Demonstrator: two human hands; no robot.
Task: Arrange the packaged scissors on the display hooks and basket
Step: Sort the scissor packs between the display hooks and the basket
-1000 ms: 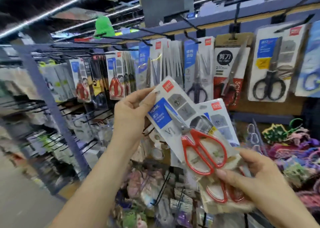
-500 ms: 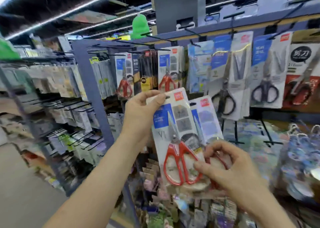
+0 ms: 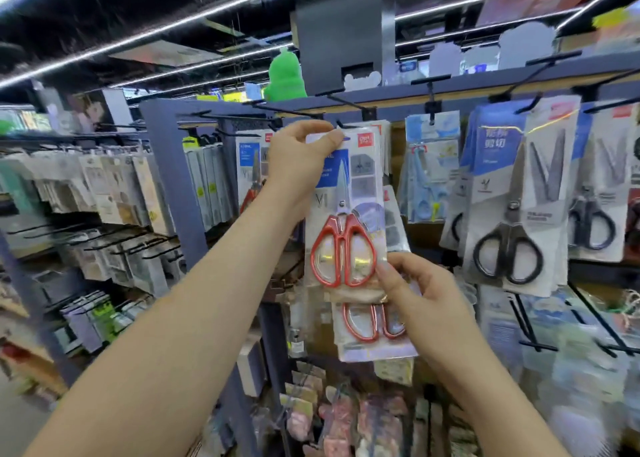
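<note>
Crowded rack (image 3: 173, 186), scissors pack (image 3: 346, 228) at hook tip (image 3: 341, 124)

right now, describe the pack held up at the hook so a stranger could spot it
Follow the rack's blue-grey top rail to the black hook near centre. Under it the left hand pinches the top of a white pack of red-handled scissors. Packs further right have black handles; the second red pack sits lower, in the right hand.

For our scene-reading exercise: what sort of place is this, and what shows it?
Most likely a shop aisle selling stationery or household goods: packaged scissors hang in rows on display hooks, racks of carded goods run along the left, and strip lights cross the dark ceiling.
</note>
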